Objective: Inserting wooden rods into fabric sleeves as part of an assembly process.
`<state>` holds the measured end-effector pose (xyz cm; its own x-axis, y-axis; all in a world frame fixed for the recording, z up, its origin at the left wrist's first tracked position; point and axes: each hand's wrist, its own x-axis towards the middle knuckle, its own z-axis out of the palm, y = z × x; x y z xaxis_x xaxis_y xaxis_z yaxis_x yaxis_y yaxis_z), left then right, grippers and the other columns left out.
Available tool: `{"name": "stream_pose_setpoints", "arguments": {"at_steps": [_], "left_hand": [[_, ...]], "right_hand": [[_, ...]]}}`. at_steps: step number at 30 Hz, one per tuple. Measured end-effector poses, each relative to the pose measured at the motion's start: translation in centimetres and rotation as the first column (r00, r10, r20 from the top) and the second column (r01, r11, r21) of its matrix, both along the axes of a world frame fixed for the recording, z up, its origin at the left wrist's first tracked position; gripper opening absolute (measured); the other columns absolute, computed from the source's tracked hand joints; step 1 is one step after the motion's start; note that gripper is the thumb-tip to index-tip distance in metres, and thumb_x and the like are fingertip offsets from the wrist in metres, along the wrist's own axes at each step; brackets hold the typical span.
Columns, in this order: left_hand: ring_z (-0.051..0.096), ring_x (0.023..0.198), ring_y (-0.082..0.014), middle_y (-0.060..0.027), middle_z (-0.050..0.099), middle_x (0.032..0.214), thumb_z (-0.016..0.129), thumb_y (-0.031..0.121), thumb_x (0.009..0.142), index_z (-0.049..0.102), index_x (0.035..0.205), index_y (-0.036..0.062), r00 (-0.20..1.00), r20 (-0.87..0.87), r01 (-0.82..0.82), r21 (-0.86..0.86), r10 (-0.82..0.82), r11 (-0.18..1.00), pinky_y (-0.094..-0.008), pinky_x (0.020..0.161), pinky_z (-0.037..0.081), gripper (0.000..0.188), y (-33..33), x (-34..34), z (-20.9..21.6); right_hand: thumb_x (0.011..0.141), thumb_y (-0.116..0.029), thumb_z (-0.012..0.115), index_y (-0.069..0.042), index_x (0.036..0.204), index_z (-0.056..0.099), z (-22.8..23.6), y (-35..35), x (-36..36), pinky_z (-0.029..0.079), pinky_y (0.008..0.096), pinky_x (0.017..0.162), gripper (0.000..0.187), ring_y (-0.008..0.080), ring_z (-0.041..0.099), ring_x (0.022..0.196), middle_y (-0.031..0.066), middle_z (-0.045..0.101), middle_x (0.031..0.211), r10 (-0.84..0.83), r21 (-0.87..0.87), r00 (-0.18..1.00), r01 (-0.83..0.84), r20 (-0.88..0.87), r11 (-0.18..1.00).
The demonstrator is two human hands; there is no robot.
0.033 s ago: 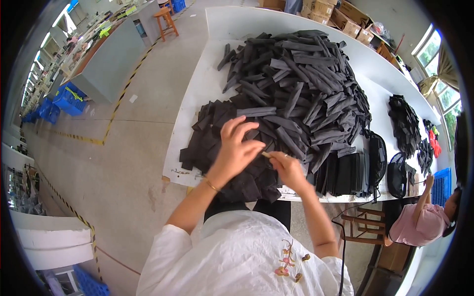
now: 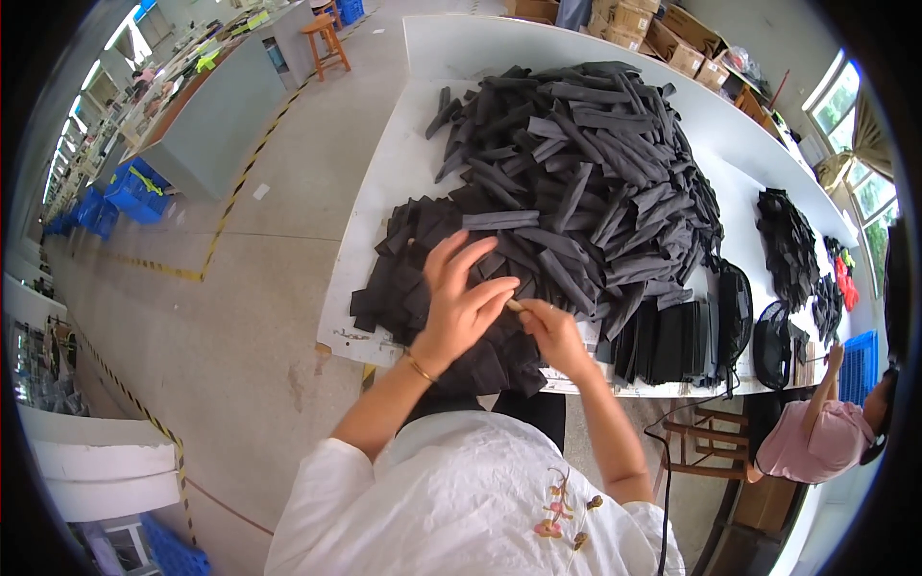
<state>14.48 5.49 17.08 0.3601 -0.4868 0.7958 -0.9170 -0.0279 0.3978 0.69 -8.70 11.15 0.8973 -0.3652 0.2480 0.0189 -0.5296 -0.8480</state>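
Note:
My left hand [image 2: 455, 309] is raised over the near part of the table, its fingers spread and curved, with nothing visible in its grasp. Close to its thumb, my right hand [image 2: 557, 336] pinches a small tan stick-like piece [image 2: 516, 305], too small to name exactly. Below both hands lies a heap of flat black fabric pieces [image 2: 394, 278]. Beyond it rises a large pile of folded dark grey fabric strips [image 2: 586, 163]. The far end of the tan piece is next to my left hand; I cannot tell whether they touch.
The white table [image 2: 379, 173] has a raised back wall. To the right stand a row of upright black pieces [image 2: 667, 341] and a black mesh fan [image 2: 735, 312] with a cord. A co-worker in pink [image 2: 816, 432] sits beyond a wooden stool [image 2: 706, 444].
My left hand has shifted slightly down and left. My right hand stays pinched on the tan piece and has moved slightly down and left too.

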Motion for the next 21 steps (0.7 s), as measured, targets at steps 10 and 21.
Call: {"name": "stream_pose_setpoints", "arguments": {"at_steps": [10,21], "left_hand": [[0.067,0.077,-0.0259,-0.0070,0.065,0.077,0.067,0.024,0.091,0.064,0.105,0.0015,-0.246,-0.645,-0.233,-0.685,-0.723,0.690,-0.0394,0.081,0.054,0.027,-0.5,-0.5,-8.3],[0.055,0.049,-0.0107,-0.0043,0.061,0.067,0.071,0.024,0.088,0.067,0.099,0.0004,-0.188,-0.822,-0.339,-0.460,-0.538,0.821,-0.0246,0.046,0.047,0.026,-0.4,0.5,-5.8]], "right_hand": [[0.097,-0.010,0.054,0.001,0.108,0.058,-3.1,6.9,0.8,0.045,0.0293,0.058,0.016,0.0167,0.055,0.061,0.0105,0.056,0.069,-0.104,0.194,0.994,0.109,-0.035,0.975],[0.095,-0.006,0.056,-0.001,0.107,0.058,-4.5,10.0,-4.5,0.049,0.0382,0.060,0.013,0.0400,0.064,0.074,0.0230,0.064,0.083,-0.166,0.149,0.973,0.190,-0.159,0.970]]}}
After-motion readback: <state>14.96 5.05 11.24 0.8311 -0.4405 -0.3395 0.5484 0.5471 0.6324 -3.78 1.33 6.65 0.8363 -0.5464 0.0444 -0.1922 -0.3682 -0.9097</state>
